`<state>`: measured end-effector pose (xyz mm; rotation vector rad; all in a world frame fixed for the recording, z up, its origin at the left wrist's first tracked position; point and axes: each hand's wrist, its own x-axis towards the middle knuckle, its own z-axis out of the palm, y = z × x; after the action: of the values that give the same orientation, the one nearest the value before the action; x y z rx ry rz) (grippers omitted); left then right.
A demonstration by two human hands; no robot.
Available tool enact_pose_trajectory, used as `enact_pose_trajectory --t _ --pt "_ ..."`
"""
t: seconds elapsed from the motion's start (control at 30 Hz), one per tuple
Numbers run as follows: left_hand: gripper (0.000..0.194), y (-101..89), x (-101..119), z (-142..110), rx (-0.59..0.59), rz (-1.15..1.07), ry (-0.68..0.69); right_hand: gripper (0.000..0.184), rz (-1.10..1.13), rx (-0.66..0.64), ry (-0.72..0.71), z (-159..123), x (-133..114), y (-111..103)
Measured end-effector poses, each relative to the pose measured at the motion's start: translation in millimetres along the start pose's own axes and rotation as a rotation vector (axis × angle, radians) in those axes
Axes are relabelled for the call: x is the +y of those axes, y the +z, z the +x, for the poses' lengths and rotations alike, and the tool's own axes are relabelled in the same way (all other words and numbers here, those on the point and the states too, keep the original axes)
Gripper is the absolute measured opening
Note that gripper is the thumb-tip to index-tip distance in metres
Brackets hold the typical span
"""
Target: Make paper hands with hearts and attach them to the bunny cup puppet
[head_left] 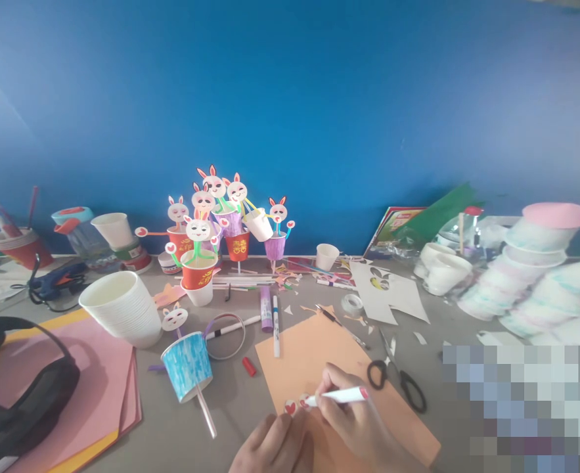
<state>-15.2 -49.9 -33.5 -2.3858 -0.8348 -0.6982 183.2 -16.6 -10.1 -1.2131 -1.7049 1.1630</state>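
My right hand point(351, 417) grips a white marker point(341, 395) with a red end, its tip on a small round paper disc point(304, 399) bearing red colouring. Beside it is a second paper disc point(290, 408) with a red heart. My left hand point(274, 447) has its fingers curled together at the lower edge of the discs, seemingly holding them down; its fingertips are partly hidden. Under both hands lies a sheet of orange paper point(309, 355). A loose red marker cap point(249, 366) rests left of the sheet.
Black-handled scissors point(398, 381) lie on the orange sheet's right edge. To the left are a blue-painted cup point(187, 368) with a rabbit head, stacked white cups point(122, 309) and black headphones point(33, 407). Rabbit cup figures point(198, 259) stand behind. Painted cup stacks point(511, 282) are at right.
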Motion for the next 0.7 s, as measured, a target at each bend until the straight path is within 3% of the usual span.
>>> enact_pose_trajectory --t 0.7 --pt "0.015 -0.6 -0.6 -0.2 -0.021 -0.008 -0.010 0.021 -0.021 0.024 0.023 1.3 -4.0 -0.1"
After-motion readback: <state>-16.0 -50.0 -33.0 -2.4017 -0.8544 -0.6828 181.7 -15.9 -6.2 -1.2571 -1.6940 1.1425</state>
